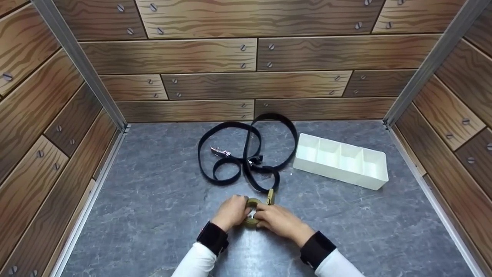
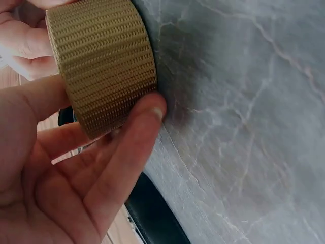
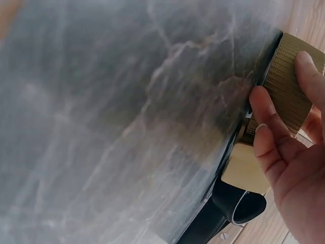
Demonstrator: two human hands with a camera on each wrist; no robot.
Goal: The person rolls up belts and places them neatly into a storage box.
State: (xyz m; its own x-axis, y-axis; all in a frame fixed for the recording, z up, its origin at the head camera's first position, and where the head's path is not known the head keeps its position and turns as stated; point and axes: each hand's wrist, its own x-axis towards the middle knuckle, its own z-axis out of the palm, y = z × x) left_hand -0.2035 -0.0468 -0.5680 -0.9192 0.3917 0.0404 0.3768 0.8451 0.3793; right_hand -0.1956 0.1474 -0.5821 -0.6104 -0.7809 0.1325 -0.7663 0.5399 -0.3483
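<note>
A tan webbing belt (image 1: pixel 251 223), coiled into a round roll, stands on its edge on the grey surface between both hands. My left hand (image 1: pixel 231 211) grips the roll from the left; in the left wrist view its fingertips lie along the ribbed outer layer (image 2: pixel 104 61). On the other side, my right hand (image 1: pixel 281 220) pinches the coil, thumb and fingers against the webbing (image 3: pixel 287 76). The belt's gold-coloured buckle (image 1: pixel 270 196) sticks out past the right hand, near the edge of a black belt. The inside of the roll is partly hidden by fingers.
Two black belts with buckles lie in loose overlapping loops, a left one (image 1: pixel 200 154) and a right one (image 1: pixel 295 138). To their right sits a white tray (image 1: pixel 340 174) with several compartments. Wood-patterned walls (image 1: pixel 207 57) enclose the back and sides.
</note>
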